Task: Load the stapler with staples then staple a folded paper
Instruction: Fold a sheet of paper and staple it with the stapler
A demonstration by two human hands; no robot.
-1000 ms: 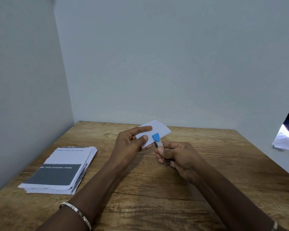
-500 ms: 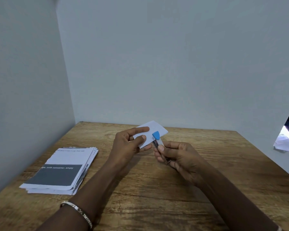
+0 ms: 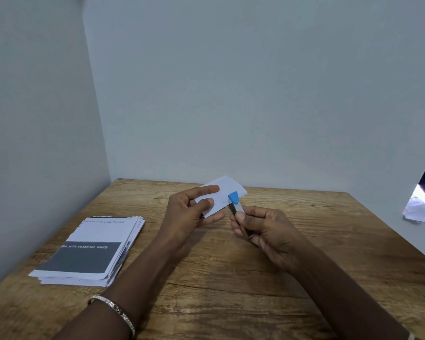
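A small folded white paper (image 3: pixel 227 190) is held above the wooden table (image 3: pixel 231 278), pinched between the thumb and fingers of my left hand (image 3: pixel 189 212). My right hand (image 3: pixel 265 229) grips a small stapler (image 3: pixel 234 204) with a blue tip and a dark metal body. The stapler's blue tip lies over the paper's right lower edge. Most of the stapler's body is hidden inside my right fingers. No loose staples show.
A stack of printed sheets (image 3: pixel 88 251) with a grey band lies on the table at the left. Grey walls close in the left and back. Crumpled white paper (image 3: pixel 420 209) shows through an opening at the right edge.
Both hands have stayed almost in place. The paper and the stapler tip shifted very slightly; the grip on each is the same.
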